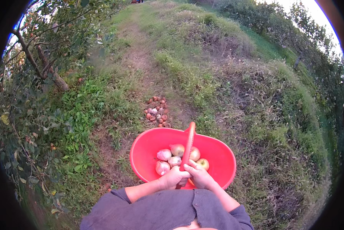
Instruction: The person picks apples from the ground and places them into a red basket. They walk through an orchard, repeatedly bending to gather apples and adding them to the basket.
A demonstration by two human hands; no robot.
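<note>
A red oval plastic basket (pixel 218 152) is held in front of my body by its arched handle (pixel 189 138). My left hand (pixel 174 176) is closed at the near end of the handle. Against it, my right hand (pixel 200 175) also grips there, its fingers over the handle. Inside lie several apples. One bare yellow-green apple (pixel 203 164) sits by my right hand. Others, such as a pinkish apple (pixel 162 168), appear wrapped in thin, whitish film. Part of the basket's near side is hidden behind my hands and forearms.
Several brown and reddish fallen apples (pixel 157 112) lie on the ground just beyond the basket. A worn dirt path (pixel 137 51) runs ahead through grass. An apple tree trunk (pixel 55 76) with low branches stands at left; dry weeds (pixel 243 100) crowd the right.
</note>
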